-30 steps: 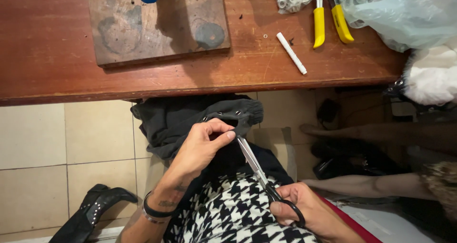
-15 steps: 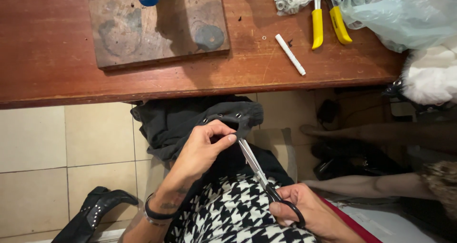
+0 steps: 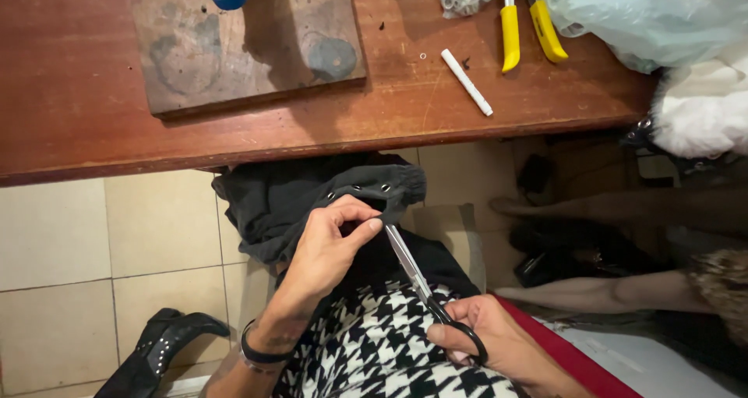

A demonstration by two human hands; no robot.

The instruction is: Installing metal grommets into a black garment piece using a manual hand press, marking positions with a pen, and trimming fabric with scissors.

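left hand [image 3: 323,246] pinching dark cloth [image 3: 304,199] (metal eyelets along its edge), right hand [image 3: 491,343] clenched round scissors [image 3: 425,289], blade tips touching the pinched cloth, table [image 3: 78,117] beyond

Your left hand [image 3: 331,246] pinches the edge of the dark grey garment [image 3: 296,203] in a closed grip, just below its row of small metal eyelets [image 3: 362,190]. Your right hand [image 3: 491,343] has its fingers through the black loops of the scissors [image 3: 425,289], whose blades point up to the cloth beside your left fingertips. Both hands work over your lap, above a black-and-white houndstooth fabric [image 3: 382,351]. In front of you the wooden counter [image 3: 78,110] carries a worn wooden board [image 3: 249,40], a white chalk stick [image 3: 466,81] and yellow-handled pliers [image 3: 528,28]. A black boot [image 3: 160,347] rests on the tiled floor [image 3: 93,250].
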